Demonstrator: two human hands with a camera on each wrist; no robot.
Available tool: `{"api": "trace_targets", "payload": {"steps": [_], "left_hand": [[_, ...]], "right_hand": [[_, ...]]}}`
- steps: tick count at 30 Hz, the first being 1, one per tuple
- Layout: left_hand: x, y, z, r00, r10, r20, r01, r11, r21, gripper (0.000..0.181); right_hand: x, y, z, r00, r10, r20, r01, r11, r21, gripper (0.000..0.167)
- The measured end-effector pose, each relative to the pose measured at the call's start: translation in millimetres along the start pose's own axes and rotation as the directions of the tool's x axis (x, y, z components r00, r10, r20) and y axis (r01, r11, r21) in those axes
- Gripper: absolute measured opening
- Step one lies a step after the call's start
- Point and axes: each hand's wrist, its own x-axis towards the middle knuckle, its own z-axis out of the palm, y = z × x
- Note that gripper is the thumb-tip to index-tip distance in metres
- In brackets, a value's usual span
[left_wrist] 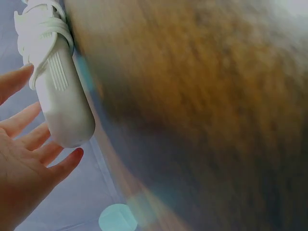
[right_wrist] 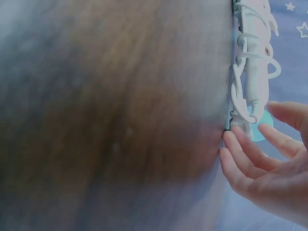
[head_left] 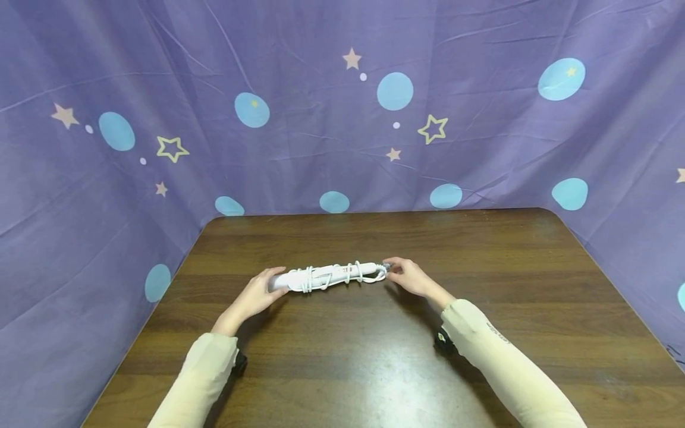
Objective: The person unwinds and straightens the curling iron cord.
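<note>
Curtain (head_left: 316, 35): purple cloth at the back and both sides, printed with blue spots, stars and small white dots.
Tabletop (head_left: 332, 356): brown wood grain, rounded far corners, a patch of glare towards the front.
Sleeves (head_left: 497, 362): pale cream, one on each forearm, with lettering on the right one.
White appliance (head_left: 329, 277): long and slim, between the two hands over the tabletop's middle; whether it rests on the wood is hard to tell.
Left hand (head_left: 259, 291): fingers spread loosely about the appliance's rounded end.
Right hand (head_left: 412, 277): fingers relaxed and parted, tips at the plug.
Cord (head_left: 308, 279): white, wound around the appliance in loops.
Plug (head_left: 386, 267): greyish, beside the appliance's right end.
</note>
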Motion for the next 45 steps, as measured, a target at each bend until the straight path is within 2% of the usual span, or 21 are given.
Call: {"api": "trace_targets", "payload": {"steps": [8,17,22,27,35,41,45], "left_hand": [[5.7,-5.5,5.3,1.000,0.027,0.012,-0.027,0.999,0.018,0.047],[14.9,-6.8,11.9,0.998,0.060,0.022,-0.062,0.995,0.077,0.044],[18.6,-5.0,15.2,0.999,0.049,0.022,-0.052,0.991,0.125,0.044],[18.5,-2.2,16.1,0.998,0.052,0.038,-0.056,0.992,0.115,0.044],[13.3,12.1,11.2,0.991,0.110,0.078,-0.115,0.991,0.064,0.043],[8.5,30.9,1.8,0.987,0.136,0.090,-0.138,0.990,0.014,0.041],[4.4,45.1,-3.2,0.979,0.186,0.084,-0.187,0.982,0.000,0.039]], "right_hand": [[5.6,-1.1,4.4,1.000,0.011,0.014,-0.011,1.000,-0.003,0.031],[6.0,-1.9,8.0,0.999,0.040,-0.027,-0.040,0.999,0.007,0.027],[6.9,-1.6,10.2,0.997,0.044,-0.065,-0.045,0.999,-0.017,0.023],[6.9,-1.7,10.6,0.993,0.058,-0.098,-0.058,0.998,-0.001,0.020],[-2.8,-10.9,-4.3,0.988,0.030,-0.152,-0.029,1.000,0.003,0.017],[-13.9,-23.5,-22.0,0.986,0.010,-0.169,-0.003,0.999,0.038,0.015],[-22.8,-32.2,-33.6,0.980,-0.001,-0.199,0.008,0.999,0.033,0.015]]}}
